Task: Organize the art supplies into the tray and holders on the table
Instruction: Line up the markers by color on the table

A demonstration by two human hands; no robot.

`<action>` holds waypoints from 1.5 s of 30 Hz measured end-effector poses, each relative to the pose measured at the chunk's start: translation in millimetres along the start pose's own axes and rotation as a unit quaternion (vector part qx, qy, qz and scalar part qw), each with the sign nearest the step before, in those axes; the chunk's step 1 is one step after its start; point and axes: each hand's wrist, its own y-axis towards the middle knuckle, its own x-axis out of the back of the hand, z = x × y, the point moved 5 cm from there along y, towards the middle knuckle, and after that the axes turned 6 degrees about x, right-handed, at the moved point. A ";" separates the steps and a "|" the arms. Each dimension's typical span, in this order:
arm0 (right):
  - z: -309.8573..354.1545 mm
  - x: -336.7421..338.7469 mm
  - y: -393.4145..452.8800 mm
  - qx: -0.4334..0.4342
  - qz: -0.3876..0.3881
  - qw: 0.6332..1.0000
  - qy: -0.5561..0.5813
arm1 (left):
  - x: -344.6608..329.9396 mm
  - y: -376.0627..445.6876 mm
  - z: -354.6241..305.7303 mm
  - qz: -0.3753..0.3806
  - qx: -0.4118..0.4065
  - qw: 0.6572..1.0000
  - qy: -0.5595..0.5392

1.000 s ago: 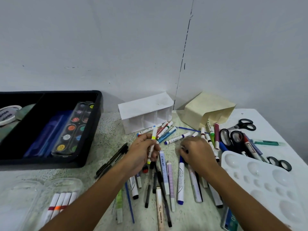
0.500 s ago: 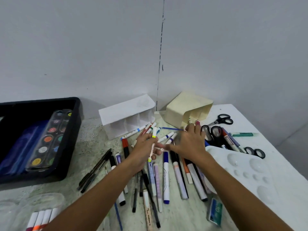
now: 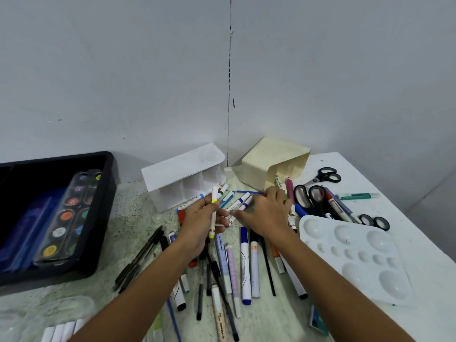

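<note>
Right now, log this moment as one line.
left hand: grips yellow-capped white marker | right hand: reaching into loose markers, grasp unclear | white compartment holder: on its side

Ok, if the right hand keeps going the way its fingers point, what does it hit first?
The right hand points left, toward the left hand. It would likely first meet the loose markers at its fingertips, then that hand holding the yellow-capped marker; depth is unclear.

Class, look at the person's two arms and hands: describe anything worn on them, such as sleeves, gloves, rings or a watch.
Both forearms are bare up to the bottom edge of the frame; no sleeve shows. The left hand and the right hand wear no gloves, and no rings, watch or bracelet are visible.
</note>
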 end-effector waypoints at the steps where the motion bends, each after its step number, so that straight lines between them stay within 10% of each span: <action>1: 0.5 0.5 0.4 -0.008 0.003 1.000 0.014 | 1.1 -0.1 -0.6 -0.002 -0.002 1.000 -0.003; 6: 0.8 8.0 1.7 -0.014 -0.005 0.978 0.210 | 4.6 0.5 -3.8 -0.023 -0.022 0.999 -0.011; 12: -6.1 38.6 -12.3 -0.005 -0.012 0.817 0.577 | -11.0 1.2 -0.3 0.030 0.013 0.999 -0.024; 17: -20.5 52.4 -11.0 0.016 -0.033 0.833 0.552 | -42.6 -11.9 6.0 0.152 0.054 0.986 -0.031; 24: -83.4 42.8 0.1 -0.027 -0.029 0.967 0.251 | -42.5 -5.9 10.2 0.131 0.085 0.982 -0.104; 31: -50.4 24.7 4.1 -0.015 -0.069 0.997 -0.006 | -44.9 -5.7 14.8 0.116 0.101 0.982 -0.114; 36: -52.6 25.8 4.1 -0.049 -0.057 0.995 0.071 | -40.7 -5.6 15.6 0.108 0.099 0.982 -0.122; 40: -42.6 40.6 -14.0 -0.002 0.002 0.915 0.404 | -45.6 -5.4 17.5 0.112 0.109 0.977 -0.144; 45: -26.2 53.1 -33.0 0.047 0.038 0.883 0.466 | -60.4 -5.7 18.8 0.126 0.105 0.972 -0.171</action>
